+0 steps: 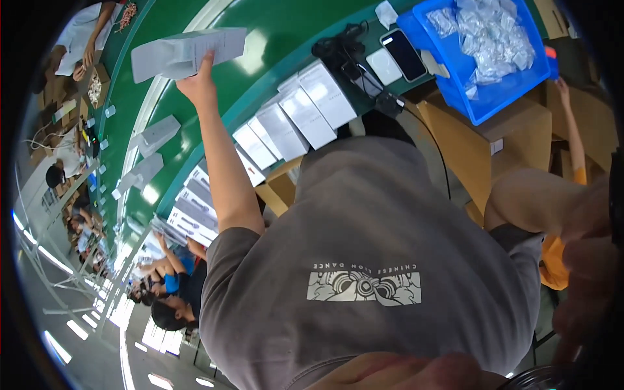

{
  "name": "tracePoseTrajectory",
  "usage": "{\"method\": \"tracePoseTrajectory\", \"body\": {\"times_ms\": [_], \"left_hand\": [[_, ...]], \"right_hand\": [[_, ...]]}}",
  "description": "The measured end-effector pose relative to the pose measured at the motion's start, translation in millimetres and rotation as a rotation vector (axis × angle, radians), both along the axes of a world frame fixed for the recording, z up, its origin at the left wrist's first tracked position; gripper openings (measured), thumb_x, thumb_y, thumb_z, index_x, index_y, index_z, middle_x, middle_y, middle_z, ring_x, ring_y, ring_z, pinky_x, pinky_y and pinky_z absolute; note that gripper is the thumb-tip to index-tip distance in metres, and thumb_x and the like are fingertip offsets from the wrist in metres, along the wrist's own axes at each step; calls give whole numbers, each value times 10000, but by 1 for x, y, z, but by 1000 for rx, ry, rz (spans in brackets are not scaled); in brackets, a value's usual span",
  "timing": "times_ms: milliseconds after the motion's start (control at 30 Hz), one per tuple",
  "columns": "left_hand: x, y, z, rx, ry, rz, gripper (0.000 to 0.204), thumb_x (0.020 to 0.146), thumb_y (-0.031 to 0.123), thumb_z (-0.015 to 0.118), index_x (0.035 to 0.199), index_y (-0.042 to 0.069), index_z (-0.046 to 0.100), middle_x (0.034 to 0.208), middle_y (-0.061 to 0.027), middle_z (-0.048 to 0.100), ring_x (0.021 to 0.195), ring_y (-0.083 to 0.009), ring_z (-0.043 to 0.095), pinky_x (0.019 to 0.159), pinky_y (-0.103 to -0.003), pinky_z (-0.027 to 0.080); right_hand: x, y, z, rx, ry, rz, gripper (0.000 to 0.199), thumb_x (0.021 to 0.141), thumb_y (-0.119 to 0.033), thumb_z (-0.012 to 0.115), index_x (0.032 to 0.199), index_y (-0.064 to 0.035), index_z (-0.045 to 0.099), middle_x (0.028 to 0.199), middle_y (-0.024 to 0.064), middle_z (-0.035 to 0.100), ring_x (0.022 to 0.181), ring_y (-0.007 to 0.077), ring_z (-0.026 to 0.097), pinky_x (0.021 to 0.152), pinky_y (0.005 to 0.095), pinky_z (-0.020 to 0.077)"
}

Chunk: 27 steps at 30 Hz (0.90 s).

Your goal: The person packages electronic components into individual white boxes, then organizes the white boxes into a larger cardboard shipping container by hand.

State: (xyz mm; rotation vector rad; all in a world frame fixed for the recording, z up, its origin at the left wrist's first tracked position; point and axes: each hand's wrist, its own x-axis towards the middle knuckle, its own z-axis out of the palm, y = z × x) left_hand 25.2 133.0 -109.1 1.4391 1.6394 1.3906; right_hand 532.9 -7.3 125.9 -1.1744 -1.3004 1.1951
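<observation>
My left arm reaches out over the green conveyor belt. My left hand is closed on a white box, with the thumb pressed on its side. The box is held tilted above the belt, and one end looks hollow. My right arm is bent up close to the camera at the right edge. There my right hand is large and blurred, and its fingers cannot be made out.
White boxes line the belt's near edge beside black cables and a phone. A blue bin of clear bags rests by cardboard cartons. More boxes lie on the belt. Co-workers sit along both sides.
</observation>
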Motion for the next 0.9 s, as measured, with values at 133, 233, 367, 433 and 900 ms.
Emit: {"method": "tracePoseTrajectory", "body": {"times_ms": [133, 233, 367, 433, 900], "left_hand": [[39, -53, 38, -22, -90, 62, 458, 777, 89, 773, 1170, -75, 607, 1094, -126, 667, 984, -224, 643, 930, -358, 487], [57, -97, 34, -81, -348, 115, 550, 814, 102, 706, 1306, -44, 505, 1209, -130, 612, 1084, -233, 604, 951, -361, 483], [103, -148, 44, -123, -539, -43, 790, 815, 233, 762, 1450, 10, 348, 1351, -161, 520, 1212, -263, 537, 1037, -398, 422], [155, -158, 84, -44, -278, -37, 819, 818, 257, 762, 1466, 24, 319, 1379, -163, 489, 1213, -270, 533, 1037, -403, 419], [232, -180, 109, -424, -103, -558, 819, 717, 136, 812, 1388, 101, 344, 1344, -142, 457, 825, -151, 646, 561, -233, 462]], "right_hand": [[141, 54, -69, -27, 72, 64, 470, 920, -397, 600, 1091, 40, 631, 1085, 131, 645, 936, 262, 632, 901, 373, 488], [147, 106, -183, -211, -587, 165, 297, 930, -266, 569, 1144, -77, 651, 1083, 53, 668, 945, 175, 643, 844, 313, 512], [136, 88, -418, 170, -1299, -159, 391, 852, -184, 702, 1205, -45, 607, 1160, 187, 640, 994, 340, 637, 838, 450, 515], [129, 86, -424, 140, -1260, -138, 356, 852, -173, 688, 1176, -42, 616, 1140, 188, 631, 996, 370, 620, 862, 465, 508], [82, 60, -183, -19, 80, -294, 189, 959, -129, 500, 1018, -2, 628, 833, 45, 641, 708, 144, 593, 614, 300, 479]]}}
